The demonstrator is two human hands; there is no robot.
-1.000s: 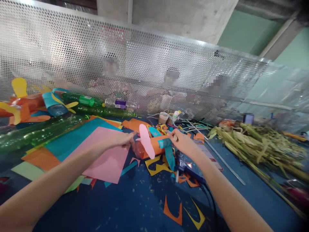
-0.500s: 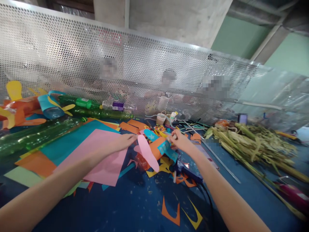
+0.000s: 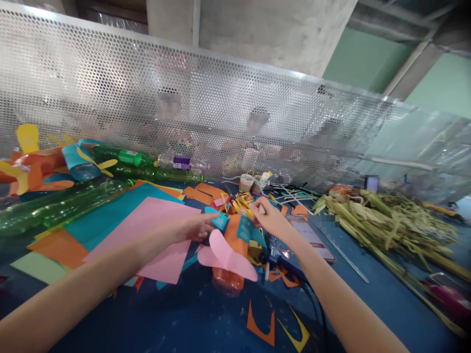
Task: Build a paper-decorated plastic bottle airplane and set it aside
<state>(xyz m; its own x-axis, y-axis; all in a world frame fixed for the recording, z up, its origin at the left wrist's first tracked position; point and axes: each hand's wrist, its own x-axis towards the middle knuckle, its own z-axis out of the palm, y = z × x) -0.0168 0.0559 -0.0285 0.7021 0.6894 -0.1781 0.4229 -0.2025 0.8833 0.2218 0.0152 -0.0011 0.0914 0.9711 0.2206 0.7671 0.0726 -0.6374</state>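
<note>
A plastic bottle (image 3: 236, 234) wrapped in orange paper lies in front of me, its clear orange base toward me and its neck pointing away. Pink paper petals (image 3: 224, 257) fan out across its near end. Blue paper wings stick out at both sides, with a lighter blue patch (image 3: 244, 228) on top. At the left wing (image 3: 220, 220), my left hand (image 3: 196, 228) has its fingers bent around the edge. My right hand (image 3: 268, 214) is closed beside the bottle neck, fingertips pinched together; a small pale thing shows there, too small to name.
Coloured paper sheets (image 3: 162, 211) lie on the left, near green bottles (image 3: 66, 203) and another paper-decorated bottle (image 3: 79, 162). On the right are a phone (image 3: 312, 235), a dark blue glue gun (image 3: 285, 262) and dried stalks (image 3: 397, 220). Cut scraps (image 3: 262, 328) lie in front; a perforated metal panel (image 3: 221, 98) stands behind.
The bottle has turned, so its base and pink petals now face me more and sit lower. My left hand has moved down, its fingers now bent at the blue wing.
</note>
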